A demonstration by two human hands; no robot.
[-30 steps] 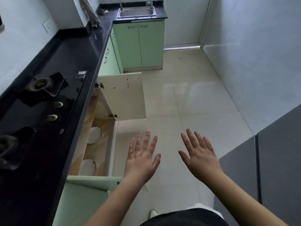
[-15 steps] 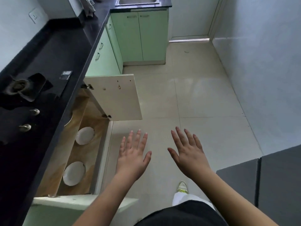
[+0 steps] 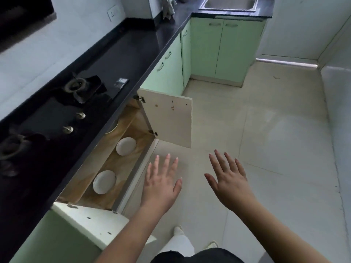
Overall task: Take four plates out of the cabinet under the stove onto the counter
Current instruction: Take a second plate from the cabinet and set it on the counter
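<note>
The cabinet under the stove [image 3: 121, 162] stands with both doors swung out. On its wooden floor lie two white plates: a far plate [image 3: 126, 146] and a near plate [image 3: 104, 182]. A third pale rim [image 3: 112, 127] peeks out under the counter edge, mostly hidden. My left hand [image 3: 161, 184] hovers flat with fingers spread, just right of the cabinet opening and holding nothing. My right hand [image 3: 228, 179] is also spread and empty, out over the floor. The black counter [image 3: 133, 48] runs along the left.
A black gas stove [image 3: 62, 111] with two burners and two knobs sits in the counter. The far cabinet door [image 3: 169, 118] and the near door [image 3: 95, 224] jut into the aisle. A steel sink [image 3: 229, 3] is at the far end. Pale tiled floor [image 3: 266, 139] spreads to the right.
The view has tilted and shifted, so more of the cabinet floor and both plates show. Both hands stay spread and empty, drifting slightly toward the cabinet.
</note>
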